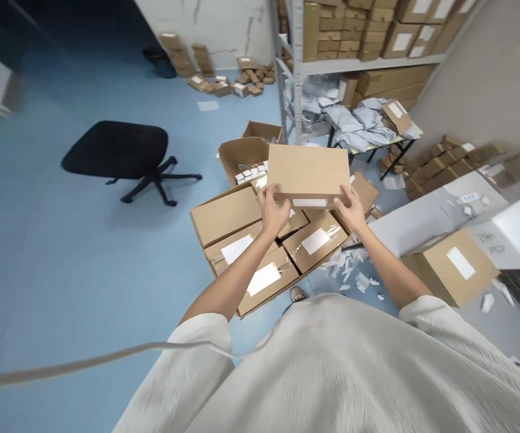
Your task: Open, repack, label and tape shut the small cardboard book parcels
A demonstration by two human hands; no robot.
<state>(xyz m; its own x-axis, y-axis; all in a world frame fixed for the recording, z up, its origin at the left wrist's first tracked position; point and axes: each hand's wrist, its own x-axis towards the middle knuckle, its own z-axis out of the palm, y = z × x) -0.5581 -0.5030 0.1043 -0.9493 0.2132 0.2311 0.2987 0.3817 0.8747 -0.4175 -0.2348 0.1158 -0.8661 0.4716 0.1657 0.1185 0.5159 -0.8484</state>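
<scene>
Both hands, left (pixel 275 211) and right (pixel 352 211), grasp the cardboard box (pixel 309 171) by its near corners above the large carton (pixel 296 281). Risk: uneven grip could tip it onto packed boxes (pixel 228 218).

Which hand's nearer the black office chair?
Left. The left hand grips the chair-side end of the cardboard box; the right hand grips the opposite end, farther from the black office chair.

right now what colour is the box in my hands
Plain cardboard brown, clearest in the head view.
</scene>
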